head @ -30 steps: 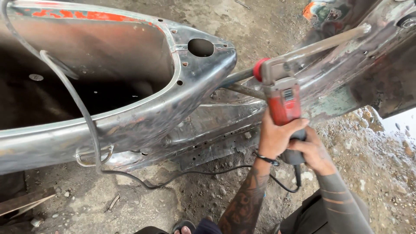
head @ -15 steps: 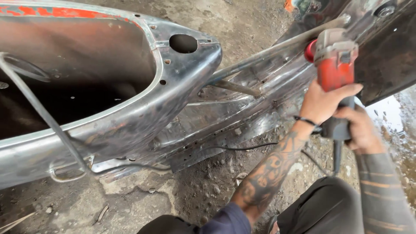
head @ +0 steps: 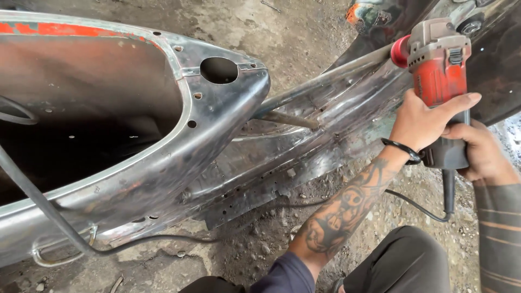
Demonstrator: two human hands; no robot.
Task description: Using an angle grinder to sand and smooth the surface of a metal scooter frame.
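Hands hold the red angle grinder (head: 437, 70) at upper right: left hand (head: 426, 122) wraps its body, right hand (head: 477, 152) grips the handle, against the bare metal frame (head: 304, 146). The black cord (head: 418, 209) hangs near the knee; I think it could snag.

A bare steel scooter body (head: 163, 163) lies on its side over the dirt floor (head: 255, 249), a round hole (head: 218, 70) near its nose. A strip of red paint (head: 59, 29) remains along its upper edge, and a wire loop (head: 59, 255) hangs below.
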